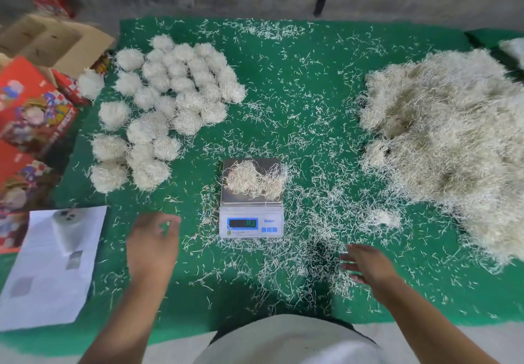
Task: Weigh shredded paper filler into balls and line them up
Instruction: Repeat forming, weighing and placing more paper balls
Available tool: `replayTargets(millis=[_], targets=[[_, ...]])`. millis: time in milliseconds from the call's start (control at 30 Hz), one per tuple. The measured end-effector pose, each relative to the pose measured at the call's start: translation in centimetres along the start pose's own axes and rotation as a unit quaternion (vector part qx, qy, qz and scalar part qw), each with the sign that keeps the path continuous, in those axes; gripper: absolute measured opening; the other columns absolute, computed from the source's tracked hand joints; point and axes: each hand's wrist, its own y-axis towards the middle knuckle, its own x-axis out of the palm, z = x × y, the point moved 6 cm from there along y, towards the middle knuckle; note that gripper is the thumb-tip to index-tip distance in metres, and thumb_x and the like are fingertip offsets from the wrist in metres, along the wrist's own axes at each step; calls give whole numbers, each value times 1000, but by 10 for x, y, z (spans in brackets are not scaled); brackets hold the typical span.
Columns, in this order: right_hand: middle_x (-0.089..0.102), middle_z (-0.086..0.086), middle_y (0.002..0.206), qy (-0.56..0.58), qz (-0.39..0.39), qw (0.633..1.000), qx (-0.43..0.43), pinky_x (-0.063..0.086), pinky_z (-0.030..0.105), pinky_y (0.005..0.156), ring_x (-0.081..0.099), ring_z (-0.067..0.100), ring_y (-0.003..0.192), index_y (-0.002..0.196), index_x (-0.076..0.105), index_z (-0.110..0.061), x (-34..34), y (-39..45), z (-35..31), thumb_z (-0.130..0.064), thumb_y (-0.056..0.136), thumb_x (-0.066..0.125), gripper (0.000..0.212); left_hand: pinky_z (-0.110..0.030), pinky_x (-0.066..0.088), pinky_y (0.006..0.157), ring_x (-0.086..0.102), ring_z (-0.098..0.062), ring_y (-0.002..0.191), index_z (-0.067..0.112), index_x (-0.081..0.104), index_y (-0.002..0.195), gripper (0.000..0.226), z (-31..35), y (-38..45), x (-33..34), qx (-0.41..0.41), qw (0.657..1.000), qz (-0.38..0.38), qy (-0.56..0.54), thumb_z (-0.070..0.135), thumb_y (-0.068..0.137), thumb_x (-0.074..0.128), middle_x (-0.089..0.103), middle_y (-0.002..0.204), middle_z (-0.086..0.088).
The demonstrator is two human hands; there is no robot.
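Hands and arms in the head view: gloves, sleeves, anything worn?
Both are bare. The left hand and right hand wear no gloves, and no rings, watch or bands show. Both forearms are uncovered up to the frame's lower edge, so no sleeve is in view. A white garment covers the torso at bottom centre.

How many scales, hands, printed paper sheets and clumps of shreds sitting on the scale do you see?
Scale: 1
Hands: 2, left hand and right hand
Printed sheet: 1
Shred clump on the scale: 1
Total: 5
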Motion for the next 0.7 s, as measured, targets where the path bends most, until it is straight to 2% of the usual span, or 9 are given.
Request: replayTargets(millis=[100,167,333,433,533,700], targets=[[78,11,108,-6,-17,1000,-19,61,45,84,74,33,100,129,64,-9,13,5,-14,-23,107,59,26,-25,35,60,52,-2,67,33,75,86,20,-4,-8,-5,-7,1000,11,2,13,90,72,66,92,3],[78,11,108,-13,-28,999,-30,60,47,87,75,33,100,128,64,-10,18,7,-22,-24,107,59,26,-19,33,61,52,2,68,34,75,85,19,-4,-13,-6,-15,1000,13,0,16,90,71,64,94,5],[79,9,109,-24,-49,998,-33,60,43,84,75,30,100,131,63,-11,22,11,-29,-25,108,59,27,-15,35,62,57,-3,71,32,76,87,19,2,-19,-6,-25,1000,2,-14,16,92,67,66,98,5],[79,8,109,-23,-50,998,-32,61,44,84,75,30,101,132,62,-11,18,12,-26,-24,108,58,28,-22,37,62,58,-9,71,30,77,89,19,7,-19,-2,-25,1000,-7,-12,14,93,67,66,100,2],[79,8,107,-18,-42,999,-23,61,47,88,75,31,100,130,63,-10,9,13,-14,-25,108,59,27,-24,38,62,58,-8,72,30,77,88,18,16,-16,6,-17,999,-16,-23,15,93,68,64,99,3],[82,1,96,-1,-7,1000,0,62,45,84,79,27,92,122,67,-13,-11,11,13,-27,107,60,22,-18,36,62,56,-8,74,27,77,89,12,42,-6,32,23,998,-54,-26,19,93,69,63,99,4]])
